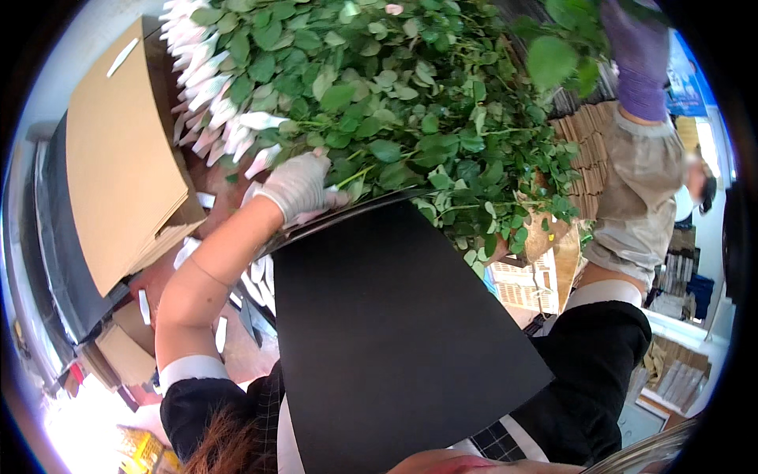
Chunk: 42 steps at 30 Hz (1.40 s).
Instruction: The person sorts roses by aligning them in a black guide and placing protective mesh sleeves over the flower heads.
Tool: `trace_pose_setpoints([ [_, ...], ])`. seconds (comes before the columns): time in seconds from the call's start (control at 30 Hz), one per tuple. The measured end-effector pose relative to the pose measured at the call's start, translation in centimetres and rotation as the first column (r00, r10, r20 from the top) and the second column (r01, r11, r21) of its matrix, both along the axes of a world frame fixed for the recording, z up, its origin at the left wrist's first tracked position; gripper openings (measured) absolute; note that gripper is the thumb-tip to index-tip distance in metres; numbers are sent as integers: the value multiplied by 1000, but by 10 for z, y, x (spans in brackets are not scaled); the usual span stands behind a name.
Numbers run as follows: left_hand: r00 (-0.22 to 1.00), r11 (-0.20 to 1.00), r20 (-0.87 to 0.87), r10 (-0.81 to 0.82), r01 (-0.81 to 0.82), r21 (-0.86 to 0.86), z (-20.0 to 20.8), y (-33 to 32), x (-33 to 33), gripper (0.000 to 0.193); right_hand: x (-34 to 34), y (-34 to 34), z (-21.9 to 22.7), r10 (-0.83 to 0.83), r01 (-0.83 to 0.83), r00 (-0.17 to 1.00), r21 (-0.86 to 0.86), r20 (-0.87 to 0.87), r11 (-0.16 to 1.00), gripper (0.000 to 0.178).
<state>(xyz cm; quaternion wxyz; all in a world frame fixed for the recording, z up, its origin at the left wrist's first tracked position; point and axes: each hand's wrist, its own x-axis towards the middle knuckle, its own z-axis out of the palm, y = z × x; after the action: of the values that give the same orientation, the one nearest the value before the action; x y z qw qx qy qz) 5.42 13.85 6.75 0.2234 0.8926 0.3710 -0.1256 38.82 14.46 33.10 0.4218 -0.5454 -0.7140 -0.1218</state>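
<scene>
A large heap of leafy rose stems (410, 103) lies before me, with white and pale pink sleeves (209, 91) over the bud ends on the left. My left hand (296, 186), in a white glove, is at the near edge of the heap beside these sleeves. Its fingers are curled, and a green stem runs into them. My right hand (636, 47), in a purple glove under a beige oversleeve (636, 189), reaches to the top right corner. Leafy sprigs (553, 59) show beside it, but its fingers are hidden by leaves and the picture's edge.
Flat brown cardboard sheets (126, 166) stand at the left. A smooth black panel (395, 332) covers my front, below the dark rim of the work surface. Corrugated cardboard (580, 158) and a pale crate (525, 284) are at the right. A yellow crate (140, 450) sits lower left.
</scene>
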Motion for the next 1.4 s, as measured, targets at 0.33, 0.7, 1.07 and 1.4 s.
trace_pose_setpoints([
  [0.33,477,56,182,860,266,-962,67,58,-59,44,-54,-6,-69,471,-493,869,-369,-153,788,54],
  [0.7,599,980,783,165,-9,-200,143,-76,-90,67,36,-51,-74,-202,225,967,-147,157,963,28],
  [1.07,565,974,794,-225,154,166,132,-141,-115,36,234,-276,33,-815,825,552,23,178,564,28],
  [1.4,333,664,927,173,-734,139,85,-86,-93,38,104,-206,69,-152,121,986,349,63,929,29],
])
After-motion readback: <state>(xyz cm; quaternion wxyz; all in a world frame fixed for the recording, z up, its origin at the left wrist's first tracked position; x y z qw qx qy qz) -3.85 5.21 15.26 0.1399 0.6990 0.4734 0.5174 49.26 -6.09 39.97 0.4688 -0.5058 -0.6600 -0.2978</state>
